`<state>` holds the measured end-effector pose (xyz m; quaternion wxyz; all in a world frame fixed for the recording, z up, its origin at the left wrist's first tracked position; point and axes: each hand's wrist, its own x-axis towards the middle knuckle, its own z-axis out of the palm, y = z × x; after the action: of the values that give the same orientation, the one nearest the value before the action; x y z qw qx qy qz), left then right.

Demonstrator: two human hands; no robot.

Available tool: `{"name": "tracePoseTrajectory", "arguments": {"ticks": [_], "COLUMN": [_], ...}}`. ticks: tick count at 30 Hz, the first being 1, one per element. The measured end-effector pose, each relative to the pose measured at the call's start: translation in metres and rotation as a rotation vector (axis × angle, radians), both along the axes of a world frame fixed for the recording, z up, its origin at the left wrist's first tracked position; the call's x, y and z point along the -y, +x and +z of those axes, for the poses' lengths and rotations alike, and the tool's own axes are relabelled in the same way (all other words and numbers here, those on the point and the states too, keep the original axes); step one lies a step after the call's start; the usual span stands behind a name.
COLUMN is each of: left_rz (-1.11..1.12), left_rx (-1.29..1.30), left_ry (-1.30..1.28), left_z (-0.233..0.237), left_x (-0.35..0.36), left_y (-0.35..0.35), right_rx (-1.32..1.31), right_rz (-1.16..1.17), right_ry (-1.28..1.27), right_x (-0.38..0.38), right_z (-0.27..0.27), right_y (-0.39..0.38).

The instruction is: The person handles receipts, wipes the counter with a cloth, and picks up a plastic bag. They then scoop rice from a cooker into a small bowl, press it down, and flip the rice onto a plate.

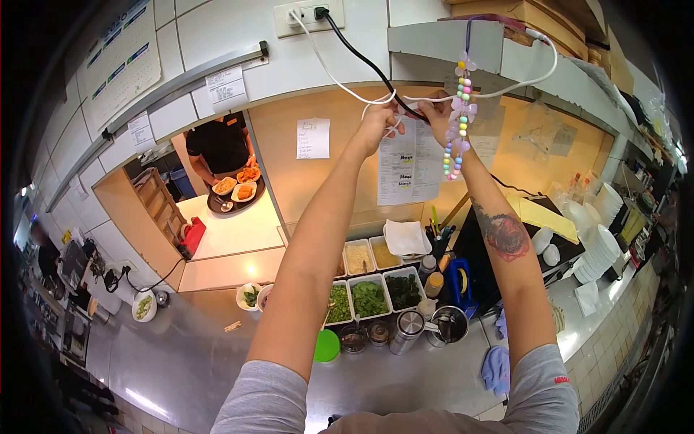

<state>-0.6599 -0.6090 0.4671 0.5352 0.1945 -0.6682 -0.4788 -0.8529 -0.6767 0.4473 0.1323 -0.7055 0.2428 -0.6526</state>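
Observation:
Both my arms reach up to the wall above the counter. My left hand (379, 129) has its fingers closed around the white cable (340, 85), near a printed sheet (408, 165). Beside it, my right hand (438, 116) is pinched at the black cable (372, 64), partly hidden by a hanging string of pastel beads (460, 123). Both cables run from a wall outlet (307, 17). What lies between the fingertips is too small to make out fully.
Below are containers of chopped greens (369, 296), a steel canister (407, 331), a steel pitcher (450, 325) and a blue tape dispenser (458, 282). Through the opening, another person (217, 148) stands at a round tray (230, 205) of bowls. Plates (597, 253) are stacked right.

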Motion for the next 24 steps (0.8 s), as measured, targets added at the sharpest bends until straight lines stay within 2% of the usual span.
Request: {"name": "tracePoseTrajectory", "arguments": {"ticks": [2, 4, 6, 9, 12, 15, 18, 21, 24], "left_rz": [-0.002, 0.014, 0.044, 0.092, 0.063, -0.021, -0.014, 0.088, 0.043], "left_rx": [-0.028, -0.063, -0.103, -0.203, -0.211, -0.238, -0.232, -0.322, -0.412], "left_ry": [-0.020, -0.046, -0.080, -0.069, -0.074, -0.068, -0.073, -0.034, 0.011], "left_z": [0.000, -0.001, -0.003, -0.009, -0.011, -0.011, -0.012, -0.017, -0.018], "left_x": [0.001, -0.003, -0.013, -0.019, -0.020, -0.021, -0.023, -0.028, -0.032], "left_y": [-0.004, -0.008, -0.014, -0.021, -0.022, -0.022, -0.021, -0.025, -0.025], "right_rx": [0.073, 0.076, 0.014, 0.004, -0.033, -0.057, -0.020, -0.122, -0.167], "right_rz": [0.066, 0.040, -0.085, -0.091, -0.173, -0.323, -0.279, -0.460, -0.452], "right_ry": [0.033, 0.019, -0.043, -0.053, -0.215, -0.314, -0.342, -0.636, -0.582], "right_x": [-0.011, -0.042, -0.087, -0.106, -0.128, -0.133, -0.134, -0.132, -0.122], "right_z": [0.003, 0.010, 0.016, 0.012, 0.015, 0.014, 0.009, 0.008, -0.001], "right_y": [0.000, 0.003, 0.009, 0.016, 0.021, 0.025, 0.032, 0.043, 0.047]}}
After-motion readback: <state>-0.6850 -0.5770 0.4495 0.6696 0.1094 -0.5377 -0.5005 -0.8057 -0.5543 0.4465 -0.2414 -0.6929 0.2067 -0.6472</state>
